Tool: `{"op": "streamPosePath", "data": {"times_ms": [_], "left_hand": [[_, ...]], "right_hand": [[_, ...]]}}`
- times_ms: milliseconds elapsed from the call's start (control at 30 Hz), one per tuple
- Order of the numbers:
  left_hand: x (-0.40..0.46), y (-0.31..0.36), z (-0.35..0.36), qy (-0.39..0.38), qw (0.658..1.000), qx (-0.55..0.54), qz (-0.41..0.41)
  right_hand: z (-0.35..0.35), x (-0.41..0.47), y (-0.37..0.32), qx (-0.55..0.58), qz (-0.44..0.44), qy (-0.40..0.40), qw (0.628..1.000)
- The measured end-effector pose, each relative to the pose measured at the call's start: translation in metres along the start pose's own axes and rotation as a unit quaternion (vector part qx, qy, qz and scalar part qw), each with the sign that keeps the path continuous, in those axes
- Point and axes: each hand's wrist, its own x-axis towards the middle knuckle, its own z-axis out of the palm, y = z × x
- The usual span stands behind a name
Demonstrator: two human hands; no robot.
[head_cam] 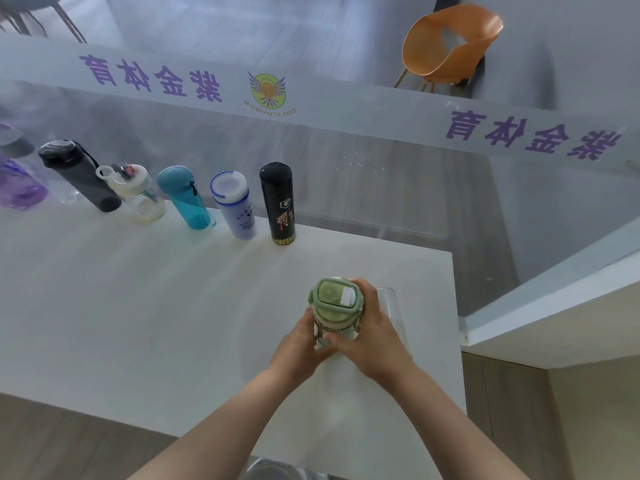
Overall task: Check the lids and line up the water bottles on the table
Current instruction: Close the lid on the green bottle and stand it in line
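A clear bottle with a pale green lid [336, 298] stands upright near the right end of the white table [138, 306]. My left hand [299, 344] wraps its body from the left and my right hand [372, 336] grips it from the right, fingers up by the lid. Along the far edge stands a row of bottles: a black flask [278, 202], a lavender bottle with a white cap [233, 204], a teal bottle [183, 195], a clear bottle with a white flip lid [135, 190], a dark grey bottle [78, 173] and a purple bottle [15, 178] at the left edge.
A clear glass [391, 303] stands just behind my right hand. A glass wall with purple lettering [311, 150] runs right behind the row. An orange chair [450, 46] stands beyond it. The table's right edge [457, 306] is close to the held bottle.
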Motion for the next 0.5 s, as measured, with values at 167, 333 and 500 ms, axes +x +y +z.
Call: {"op": "streamPosePath", "data": {"times_ms": [167,333,500], "left_hand": [[0.025,0.000,-0.009,0.022,1.000,-0.006,-0.006],[0.064,0.010,-0.026,0.010,1.000,0.004,0.002],[0.111,0.024,-0.041,-0.001,1.000,0.011,0.001]], "right_hand": [[0.001,0.021,0.005,0.008,0.000,0.024,1.000],[-0.004,0.062,0.001,-0.004,-0.009,0.032,0.999],[-0.013,0.108,0.000,0.005,-0.001,0.033,0.999]]}}
